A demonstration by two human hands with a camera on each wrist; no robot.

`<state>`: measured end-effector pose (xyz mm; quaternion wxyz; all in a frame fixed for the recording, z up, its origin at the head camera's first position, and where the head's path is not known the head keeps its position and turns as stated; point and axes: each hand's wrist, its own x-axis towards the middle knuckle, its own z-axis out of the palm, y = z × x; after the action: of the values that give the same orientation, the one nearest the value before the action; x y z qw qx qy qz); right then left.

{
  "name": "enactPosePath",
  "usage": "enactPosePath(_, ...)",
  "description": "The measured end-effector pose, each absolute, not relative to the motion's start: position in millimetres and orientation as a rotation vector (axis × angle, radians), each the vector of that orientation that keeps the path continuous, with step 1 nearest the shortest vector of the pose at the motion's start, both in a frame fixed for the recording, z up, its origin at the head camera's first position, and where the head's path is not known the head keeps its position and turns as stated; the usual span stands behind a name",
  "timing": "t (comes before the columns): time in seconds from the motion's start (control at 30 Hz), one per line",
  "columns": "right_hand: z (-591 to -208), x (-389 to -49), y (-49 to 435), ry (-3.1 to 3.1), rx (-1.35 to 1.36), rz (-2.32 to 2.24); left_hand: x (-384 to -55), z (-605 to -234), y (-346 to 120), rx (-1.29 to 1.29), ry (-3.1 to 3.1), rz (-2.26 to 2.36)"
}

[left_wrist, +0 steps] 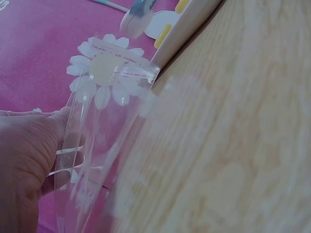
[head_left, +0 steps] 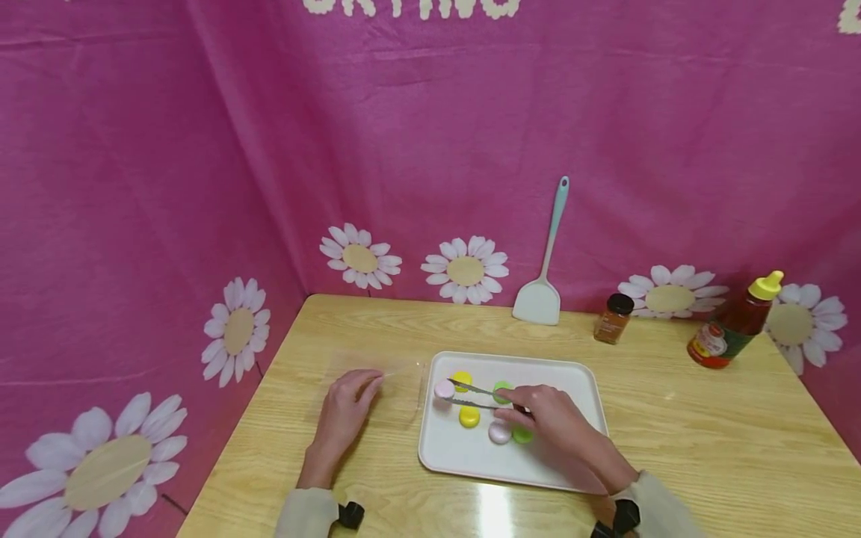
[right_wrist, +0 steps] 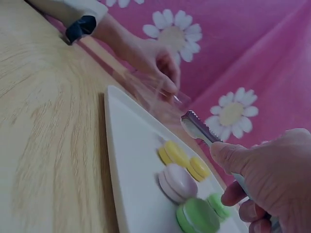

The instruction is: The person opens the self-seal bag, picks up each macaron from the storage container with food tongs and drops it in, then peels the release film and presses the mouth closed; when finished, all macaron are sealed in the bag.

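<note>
My left hand (head_left: pixel 346 407) pinches the edge of a clear plastic bag (left_wrist: pixel 104 131) beside the tray's left side. The bag's mouth has a flap with small red print and points toward the tray. My right hand (head_left: pixel 545 418) grips metal tongs (head_left: pixel 480 406) over the white tray (head_left: pixel 457 456). Between the tong tips is a lilac macaron (head_left: pixel 444 388), near the tray's left rim. On the tray lie two yellow macarons (head_left: pixel 469 416), another lilac macaron (right_wrist: pixel 178 183) and two green macarons (right_wrist: pixel 198 216). My right hand partly covers the green ones in the head view.
At the back of the wooden table (head_left: pixel 673 448), a spatula (head_left: pixel 538 301) leans on the pink flowered cloth (head_left: pixel 430 149). A small dark-lidded jar (head_left: pixel 613 320) stands right of it. Farther right is a red sauce bottle (head_left: pixel 729 329) with a yellow cap.
</note>
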<state>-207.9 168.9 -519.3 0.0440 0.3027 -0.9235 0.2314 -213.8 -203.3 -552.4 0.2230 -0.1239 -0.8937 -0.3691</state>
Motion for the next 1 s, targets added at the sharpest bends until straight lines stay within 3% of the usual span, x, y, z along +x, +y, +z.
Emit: enactPosePath(1.0, -512, -251, 64, -2.745, 1.332, 0.604, -212, -552, -200, -0.398, -2.396, -1.008)
